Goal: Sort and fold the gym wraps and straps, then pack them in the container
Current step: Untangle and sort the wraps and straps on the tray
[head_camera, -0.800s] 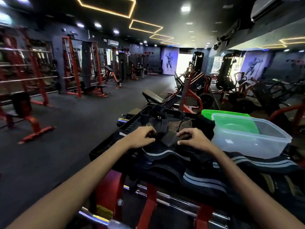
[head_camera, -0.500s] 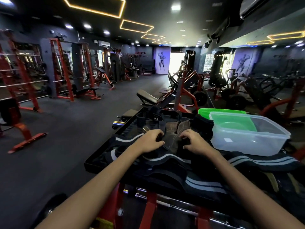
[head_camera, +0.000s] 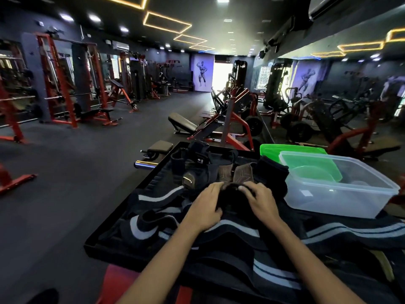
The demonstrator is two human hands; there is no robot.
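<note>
A dark rolled wrap [head_camera: 231,195] sits in the middle of a black tray [head_camera: 105,234]. My left hand [head_camera: 207,208] grips its left side and my right hand [head_camera: 260,201] grips its right side, fingers curled over the top. Long black wraps with white stripes [head_camera: 230,229] lie spread under my hands and forearms. Brown leather straps [head_camera: 235,173] and black straps [head_camera: 192,163] are piled at the tray's far end. A clear plastic container [head_camera: 337,191] stands to the right, empty inside, with a green lid [head_camera: 291,149] behind it.
The tray rests on a red machine frame [head_camera: 118,279]. A chrome bar end [head_camera: 145,165] sticks out at the tray's left. Benches, red racks and weight machines fill the gym floor beyond.
My hands have drawn together and closer to me, bunching the dark wrap into a roll between them. The camera has tilted slightly lower.
</note>
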